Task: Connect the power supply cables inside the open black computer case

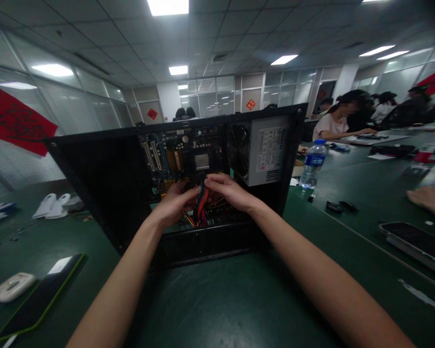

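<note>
A black computer case (97,179) stands on the table with its side open towards me. Inside it are a motherboard (183,154) and, at the upper right, a grey power supply (270,152) with a fan. Both of my hands reach into the case in front of the board. Between them is a bundle of coloured power cables (203,200) with a dark connector at its top. My left hand (176,203) is closed on the left side of the bundle. My right hand (226,190) pinches the connector end from the right. The fingertips are partly hidden.
On the green table (203,299) lie a tablet-like pad (45,295) and a white device (12,286) at left. A water bottle (313,164) stands right of the case. Another person's hand (431,199) rests near a phone-like object (415,244) at far right.
</note>
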A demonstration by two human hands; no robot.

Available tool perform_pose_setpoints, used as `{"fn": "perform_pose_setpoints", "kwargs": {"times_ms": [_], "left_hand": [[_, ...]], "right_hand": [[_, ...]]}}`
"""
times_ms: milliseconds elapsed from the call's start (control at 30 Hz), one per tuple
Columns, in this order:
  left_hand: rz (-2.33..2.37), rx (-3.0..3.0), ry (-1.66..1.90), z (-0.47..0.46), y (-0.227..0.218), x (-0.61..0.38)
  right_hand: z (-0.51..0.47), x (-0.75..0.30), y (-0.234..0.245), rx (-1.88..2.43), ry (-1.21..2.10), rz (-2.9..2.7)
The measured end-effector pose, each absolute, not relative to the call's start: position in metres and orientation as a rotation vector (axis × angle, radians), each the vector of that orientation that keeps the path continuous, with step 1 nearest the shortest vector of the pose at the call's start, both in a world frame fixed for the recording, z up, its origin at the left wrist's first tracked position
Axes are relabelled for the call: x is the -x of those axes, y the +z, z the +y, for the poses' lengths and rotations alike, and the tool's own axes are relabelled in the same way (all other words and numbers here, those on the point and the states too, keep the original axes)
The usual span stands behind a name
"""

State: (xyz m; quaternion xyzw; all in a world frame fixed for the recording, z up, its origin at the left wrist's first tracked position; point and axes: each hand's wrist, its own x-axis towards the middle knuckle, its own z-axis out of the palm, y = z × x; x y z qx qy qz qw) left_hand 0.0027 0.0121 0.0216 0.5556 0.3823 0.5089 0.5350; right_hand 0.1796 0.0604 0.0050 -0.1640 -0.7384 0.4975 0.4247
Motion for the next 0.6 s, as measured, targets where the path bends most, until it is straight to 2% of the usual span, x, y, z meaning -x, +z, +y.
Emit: {"fn": "perform_pose_setpoints", "kwargs": {"times_ms": [467,600], "left_hand": [[0.997,-1.514,1.426,0.025,0.008,0.000],[1.060,-1.644,1.516,0.023,0.009,-0.005]], "right_hand": [[0.060,-0.169,-0.004,0.491,0.920,-1.912],[0.060,-0.168,-0.002,0.464,0.928,-1.880]]}}
